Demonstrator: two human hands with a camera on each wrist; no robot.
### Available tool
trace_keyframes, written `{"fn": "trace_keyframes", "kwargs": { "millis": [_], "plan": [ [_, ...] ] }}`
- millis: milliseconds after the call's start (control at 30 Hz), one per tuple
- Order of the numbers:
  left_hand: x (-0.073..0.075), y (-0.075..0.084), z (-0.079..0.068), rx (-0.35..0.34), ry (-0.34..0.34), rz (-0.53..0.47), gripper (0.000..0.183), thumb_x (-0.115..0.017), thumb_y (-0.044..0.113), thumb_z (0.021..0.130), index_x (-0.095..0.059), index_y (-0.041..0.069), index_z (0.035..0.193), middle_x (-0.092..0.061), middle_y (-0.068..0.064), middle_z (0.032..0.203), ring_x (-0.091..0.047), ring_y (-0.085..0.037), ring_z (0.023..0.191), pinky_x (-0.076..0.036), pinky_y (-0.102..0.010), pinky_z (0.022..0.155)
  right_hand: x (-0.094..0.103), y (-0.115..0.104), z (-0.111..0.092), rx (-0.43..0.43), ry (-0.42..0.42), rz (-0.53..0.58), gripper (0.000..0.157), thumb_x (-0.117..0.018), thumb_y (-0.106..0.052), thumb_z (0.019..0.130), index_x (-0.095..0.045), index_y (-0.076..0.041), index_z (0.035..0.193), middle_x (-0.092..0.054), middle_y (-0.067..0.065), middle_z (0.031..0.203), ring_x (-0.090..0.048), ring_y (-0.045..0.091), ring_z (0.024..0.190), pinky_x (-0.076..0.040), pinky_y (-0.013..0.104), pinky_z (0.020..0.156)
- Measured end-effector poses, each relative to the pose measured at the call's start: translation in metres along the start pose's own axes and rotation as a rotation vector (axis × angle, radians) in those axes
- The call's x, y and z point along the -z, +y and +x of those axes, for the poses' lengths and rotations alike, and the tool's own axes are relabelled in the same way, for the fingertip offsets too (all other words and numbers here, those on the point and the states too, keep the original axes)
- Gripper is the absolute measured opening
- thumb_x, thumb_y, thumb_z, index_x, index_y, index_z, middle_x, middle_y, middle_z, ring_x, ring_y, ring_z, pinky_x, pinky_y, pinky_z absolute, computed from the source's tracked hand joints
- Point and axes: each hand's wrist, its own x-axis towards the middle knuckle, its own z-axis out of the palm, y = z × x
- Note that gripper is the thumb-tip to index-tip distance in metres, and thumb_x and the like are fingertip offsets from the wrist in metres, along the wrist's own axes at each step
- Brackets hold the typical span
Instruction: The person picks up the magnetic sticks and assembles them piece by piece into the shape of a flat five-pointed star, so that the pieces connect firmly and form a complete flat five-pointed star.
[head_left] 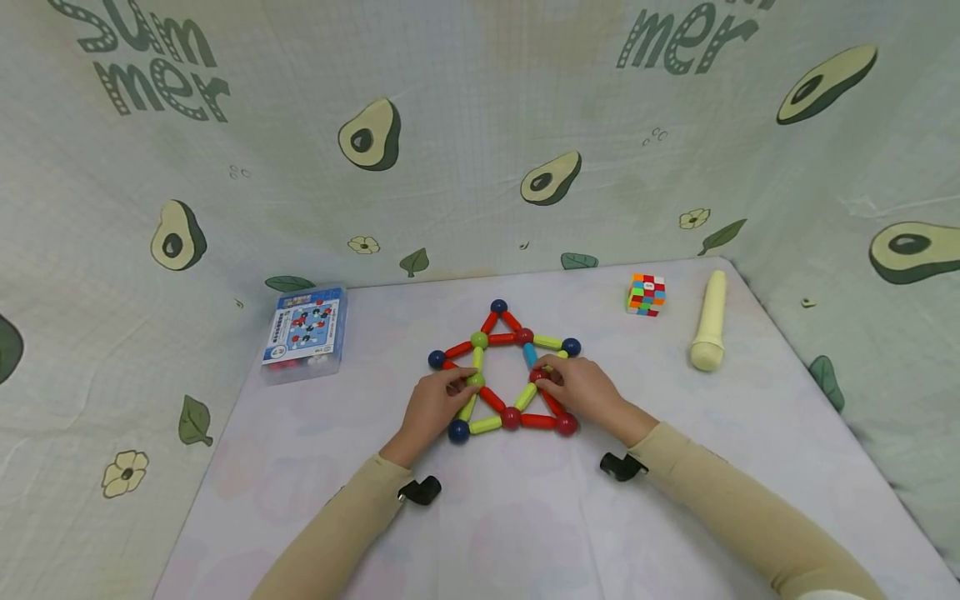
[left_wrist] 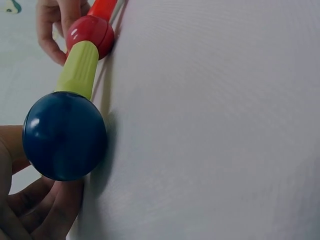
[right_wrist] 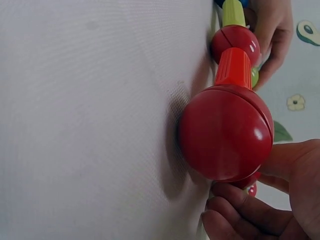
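A flat star-like frame of magnetic rods and balls lies on the table in the head view. My left hand pinches a green ball on the frame's left side. On the opposite side, my right hand pinches a red ball, partly covered by the fingers, below a blue rod. Nearest me are a dark blue ball, a middle red ball and a corner red ball, joined by a yellow-green rod and a red rod. The dark blue ball hides part of the left hand in its wrist view.
A clear plastic box with a printed blue card stands at the back left. Toward the back right are a colourful puzzle cube and a pale yellow stick-shaped object. An avocado-print cloth hangs behind the table.
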Motion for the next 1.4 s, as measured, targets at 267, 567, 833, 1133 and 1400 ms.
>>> {"fn": "trace_keyframes", "kwargs": {
  "millis": [267, 567, 833, 1133, 1400],
  "plan": [
    [0.000, -0.004, -0.003, -0.007, -0.016, -0.011, 0.040, -0.077, 0.030, 0.093, -0.069, 0.020, 0.131, -0.064, 0.008, 0.088, -0.057, -0.010, 0.075, -0.049, -0.024, 0.066, -0.001, 0.002, -0.001, -0.019, -0.007, 0.010, 0.034, -0.075, -0.028, 0.094, -0.069, -0.019, 0.126, -0.060, -0.005, 0.080, -0.055, 0.015, 0.073, -0.048, 0.028, 0.064],
    [0.004, -0.005, -0.004, 0.021, -0.022, -0.022, 0.032, -0.070, 0.027, 0.098, -0.069, 0.022, 0.130, -0.065, 0.008, 0.089, -0.057, -0.010, 0.074, -0.049, -0.024, 0.065, 0.001, 0.002, -0.003, -0.024, -0.005, 0.040, 0.034, -0.073, -0.025, 0.095, -0.068, -0.017, 0.128, -0.064, -0.003, 0.084, -0.056, 0.016, 0.075, -0.049, 0.028, 0.064],
    [0.005, -0.008, 0.001, 0.020, 0.001, 0.019, 0.029, -0.070, 0.031, 0.098, -0.071, 0.023, 0.126, -0.065, 0.008, 0.086, -0.056, -0.010, 0.071, -0.047, -0.026, 0.061, 0.000, 0.004, -0.003, -0.025, -0.003, 0.051, 0.033, -0.073, -0.023, 0.096, -0.069, -0.017, 0.128, -0.068, -0.002, 0.089, -0.059, 0.016, 0.078, -0.052, 0.029, 0.067],
    [0.003, 0.008, 0.006, -0.020, 0.013, 0.199, 0.038, -0.075, 0.043, 0.092, -0.072, 0.021, 0.123, -0.062, 0.010, 0.073, -0.051, -0.008, 0.056, -0.041, -0.025, 0.052, 0.002, 0.004, -0.003, -0.026, 0.005, 0.046, 0.032, -0.073, -0.023, 0.095, -0.069, -0.016, 0.127, -0.066, -0.002, 0.086, -0.057, 0.016, 0.075, -0.050, 0.028, 0.065],
    [0.006, 0.012, 0.007, -0.081, -0.008, 0.296, 0.030, -0.075, 0.040, 0.093, -0.076, 0.024, 0.119, -0.063, 0.013, 0.075, -0.050, -0.005, 0.058, -0.040, -0.022, 0.054, 0.002, 0.002, -0.004, -0.013, 0.007, 0.047, 0.032, -0.074, -0.024, 0.095, -0.070, -0.016, 0.126, -0.064, -0.003, 0.082, -0.055, 0.014, 0.071, -0.049, 0.027, 0.063]
  ]
}}
